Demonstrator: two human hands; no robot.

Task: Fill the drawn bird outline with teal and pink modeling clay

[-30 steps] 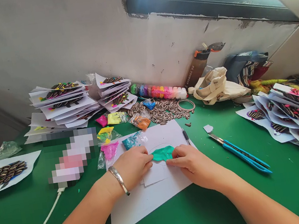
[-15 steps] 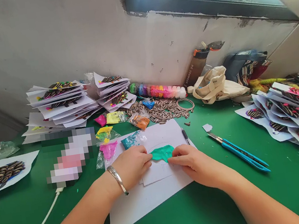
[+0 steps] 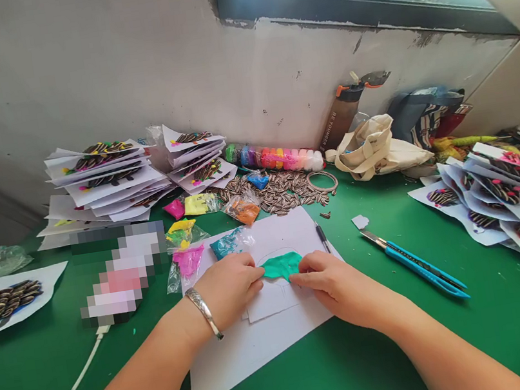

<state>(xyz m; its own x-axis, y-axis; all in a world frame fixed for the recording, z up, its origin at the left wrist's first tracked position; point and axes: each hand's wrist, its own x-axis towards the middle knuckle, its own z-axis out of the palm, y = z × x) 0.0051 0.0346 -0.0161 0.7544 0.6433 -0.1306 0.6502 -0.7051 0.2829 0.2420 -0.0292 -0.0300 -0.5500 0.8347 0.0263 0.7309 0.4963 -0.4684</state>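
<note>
A flattened piece of green modelling clay [image 3: 282,266] lies over a faint pencil outline on a small white sheet [image 3: 267,306]. My left hand [image 3: 235,290], with a silver bangle at the wrist, has its fingers closed at the clay's left edge. At the right edge, my right hand [image 3: 334,281] pinches the clay between thumb and fingers. Under the small sheet are larger white sheets [image 3: 228,372]. A black pen [image 3: 322,238] rests by the right hand, and a bag of teal clay [image 3: 228,244] lies just beyond the left hand.
A blue utility knife [image 3: 422,268] lies to the right. Bags of pink clay [image 3: 189,262] and orange clay [image 3: 242,209], plus a pile of striped sunflower seeds [image 3: 289,190], sit behind. Stacks of seed pictures [image 3: 113,191] stand left and right. A white cable [image 3: 84,371] runs front left.
My right fingertips have shifted very slightly left and down along the clay's edge, and the clay's right side looks a little reshaped. My left hand stays in place.
</note>
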